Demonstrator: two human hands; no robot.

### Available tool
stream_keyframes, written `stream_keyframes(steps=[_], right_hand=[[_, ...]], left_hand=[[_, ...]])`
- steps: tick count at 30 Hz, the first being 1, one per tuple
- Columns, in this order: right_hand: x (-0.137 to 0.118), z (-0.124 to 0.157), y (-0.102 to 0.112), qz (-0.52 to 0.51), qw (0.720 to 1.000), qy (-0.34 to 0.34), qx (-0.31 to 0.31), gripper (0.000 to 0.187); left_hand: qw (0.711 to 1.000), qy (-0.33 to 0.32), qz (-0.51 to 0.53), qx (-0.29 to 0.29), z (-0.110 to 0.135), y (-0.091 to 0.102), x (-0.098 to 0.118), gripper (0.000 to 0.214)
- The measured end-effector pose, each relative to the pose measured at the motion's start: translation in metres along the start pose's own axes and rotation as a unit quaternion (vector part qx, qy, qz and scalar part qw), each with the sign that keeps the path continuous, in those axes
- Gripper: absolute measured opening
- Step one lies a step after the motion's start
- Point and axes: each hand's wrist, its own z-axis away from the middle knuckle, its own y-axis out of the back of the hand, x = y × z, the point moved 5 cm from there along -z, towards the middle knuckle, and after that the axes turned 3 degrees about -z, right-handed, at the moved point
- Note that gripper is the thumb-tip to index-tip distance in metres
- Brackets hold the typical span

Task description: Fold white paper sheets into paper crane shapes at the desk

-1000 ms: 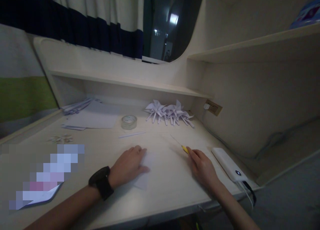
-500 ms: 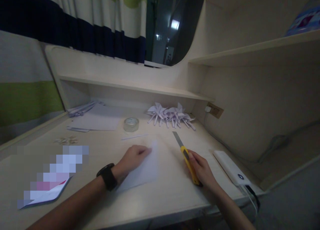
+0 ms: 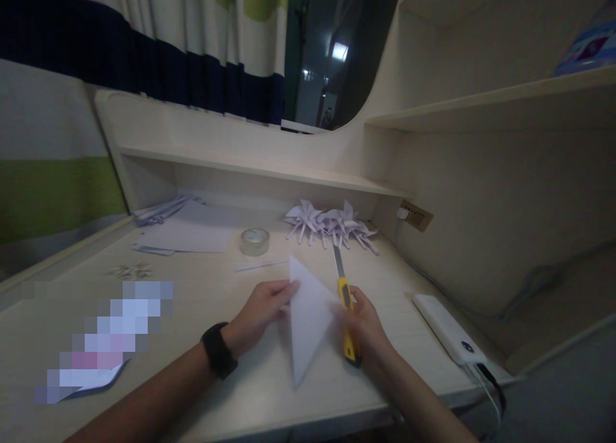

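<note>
A sheet of white paper [image 3: 310, 324], folded to a triangle, is raised over the desk between my hands. My left hand [image 3: 265, 305], with a black watch on its wrist, pinches the paper's left edge between thumb and fingers. In my right hand [image 3: 368, 321] is a yellow utility knife [image 3: 345, 302] with its blade out, pointing away from me. The right fingers also meet the paper's right corner. Just beyond lie a thin white paper strip [image 3: 260, 266] and a roll of clear tape [image 3: 255, 241].
Several paper pinwheels [image 3: 332, 223] lie at the back of the desk. White sheets [image 3: 195, 228] are stacked at the back left, near a small pile of bits [image 3: 131, 271]. A pixelated phone [image 3: 103, 353] lies at left, a white power bank [image 3: 443, 324] with cables at right.
The paper has come up off the desk and now shows as a triangle. My right hand has moved left with the knife to the paper's right corner.
</note>
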Motion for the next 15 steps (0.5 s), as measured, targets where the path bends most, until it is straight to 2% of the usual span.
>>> stream_keyframes(steps=[2, 5, 7, 15], right_hand=[[-0.001, -0.004, -0.001, 0.004, 1.0, -0.001, -0.004, 0.056], [-0.004, -0.011, 0.0, 0.01, 1.0, 0.003, -0.015, 0.057], [-0.005, -0.016, 0.002, 0.015, 1.0, 0.008, -0.014, 0.056], [-0.011, -0.036, -0.001, 0.061, 0.998, 0.032, -0.009, 0.054]], left_hand=[[1.0, -0.009, -0.021, 0.02, -0.002, 0.005, 0.004, 0.04], [0.992, -0.038, -0.071, 0.095, -0.004, 0.02, 0.013, 0.038], [0.988, -0.038, -0.086, 0.124, -0.005, 0.029, 0.017, 0.037], [0.997, 0.024, -0.03, 0.073, -0.006, 0.038, 0.002, 0.038]])
